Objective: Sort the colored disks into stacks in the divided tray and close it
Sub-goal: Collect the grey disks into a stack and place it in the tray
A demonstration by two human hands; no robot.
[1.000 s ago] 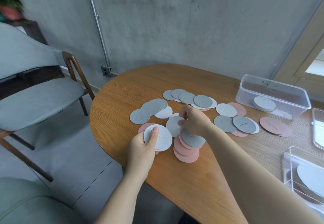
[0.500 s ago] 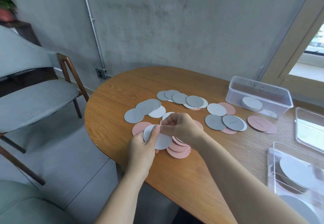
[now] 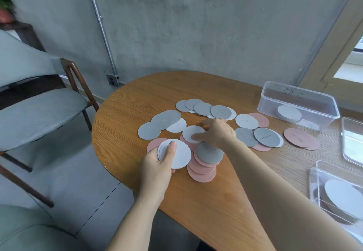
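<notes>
Head view: grey disk [image 3: 266,137] lettering unreadable.

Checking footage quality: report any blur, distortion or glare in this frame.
Head view: wide-angle bending bows the wall pipe; the plant at the left edge is smeared; daylight glares off the clear lid; the right hand looks slightly soft.

The counter [image 3: 206,201] is wood with a visible grain and a soft satin sheen. The disks [image 3: 208,150], grey, white and pink, look matt and flat, like card or felt; which, I cannot tell. The clear box [image 3: 298,93] is glossy transparent plastic. The wall [image 3: 196,24] is rough, mottled concrete with a metal conduit pipe [image 3: 102,28]. The chair [image 3: 39,113] has a matt cloth seat and a polished wood frame.
</notes>
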